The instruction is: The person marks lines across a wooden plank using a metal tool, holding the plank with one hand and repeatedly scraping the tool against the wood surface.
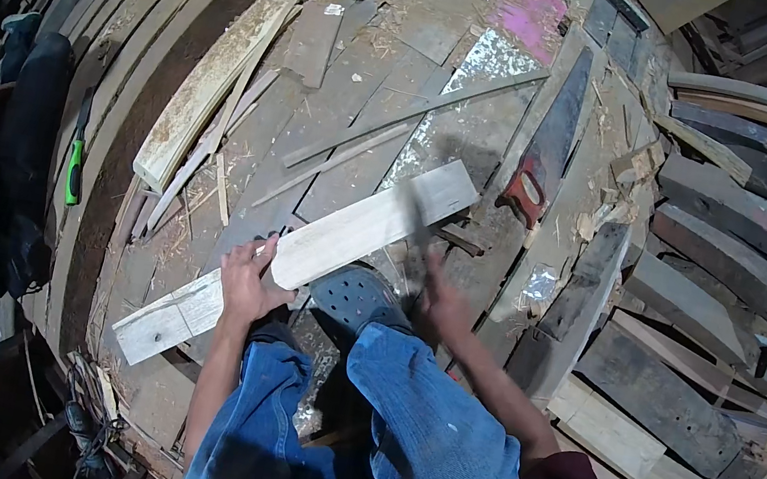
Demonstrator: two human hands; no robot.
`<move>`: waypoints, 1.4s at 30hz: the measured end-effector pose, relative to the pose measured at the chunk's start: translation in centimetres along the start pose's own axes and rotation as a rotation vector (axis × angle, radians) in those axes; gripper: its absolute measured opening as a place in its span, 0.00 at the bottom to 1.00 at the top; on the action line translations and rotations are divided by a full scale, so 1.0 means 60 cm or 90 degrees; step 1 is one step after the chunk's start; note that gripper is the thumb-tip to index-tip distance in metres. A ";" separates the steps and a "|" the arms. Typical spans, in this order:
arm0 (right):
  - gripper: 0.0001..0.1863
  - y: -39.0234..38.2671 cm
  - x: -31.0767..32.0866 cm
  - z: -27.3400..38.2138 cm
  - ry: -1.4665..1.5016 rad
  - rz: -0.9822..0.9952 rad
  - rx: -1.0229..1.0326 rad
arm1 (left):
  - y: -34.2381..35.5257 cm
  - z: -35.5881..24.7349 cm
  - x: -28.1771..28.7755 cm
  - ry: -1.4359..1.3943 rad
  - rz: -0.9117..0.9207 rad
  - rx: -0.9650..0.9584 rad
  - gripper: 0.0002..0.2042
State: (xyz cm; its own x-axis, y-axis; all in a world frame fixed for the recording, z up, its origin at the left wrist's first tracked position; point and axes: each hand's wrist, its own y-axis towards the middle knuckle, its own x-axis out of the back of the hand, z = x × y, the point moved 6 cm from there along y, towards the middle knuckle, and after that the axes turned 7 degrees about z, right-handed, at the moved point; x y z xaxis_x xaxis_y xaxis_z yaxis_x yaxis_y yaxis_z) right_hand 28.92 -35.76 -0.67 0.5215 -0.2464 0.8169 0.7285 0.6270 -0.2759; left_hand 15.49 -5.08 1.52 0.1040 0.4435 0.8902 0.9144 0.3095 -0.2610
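Pale board [359,233], my left hand [246,286] gripping across it, my right hand [441,306] closed round a blurred tool [418,233], saw [557,122] right of the board.

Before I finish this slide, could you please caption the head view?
Left hand on a long pale wooden board, right hand holding a blurred dark tool, red-handled handsaw lying beyond.

At 8 o'clock the left hand [249,286] holds a board [365,228] slanting up toward 1 o'clock. The right hand [441,305], at 4, grips a motion-blurred tool [416,230]. A shoe [351,297] sits near 6, just beside the board. A saw [550,141] lies at 2, planks [705,288] at 3, a green handle [74,173] at 9, a timber [210,94] at 10.
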 end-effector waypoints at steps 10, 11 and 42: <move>0.34 -0.009 0.003 -0.018 0.064 -0.082 -0.080 | -0.004 -0.003 -0.003 0.001 -0.001 0.000 0.49; 0.35 -0.023 -0.029 0.012 0.037 0.032 -0.033 | -0.008 0.002 -0.001 -0.004 -0.013 0.003 0.48; 0.43 0.017 -0.016 0.051 0.017 0.132 0.055 | -0.010 0.016 -0.001 -0.022 -0.014 0.010 0.48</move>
State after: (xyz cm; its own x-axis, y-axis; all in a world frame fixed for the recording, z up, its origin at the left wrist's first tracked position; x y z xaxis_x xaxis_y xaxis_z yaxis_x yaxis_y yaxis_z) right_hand 27.80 -32.64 -0.16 0.6683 -0.1245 0.7334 0.5643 0.7272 -0.3907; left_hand 14.58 -4.49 1.26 0.0705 0.4656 0.8822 0.9101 0.3320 -0.2480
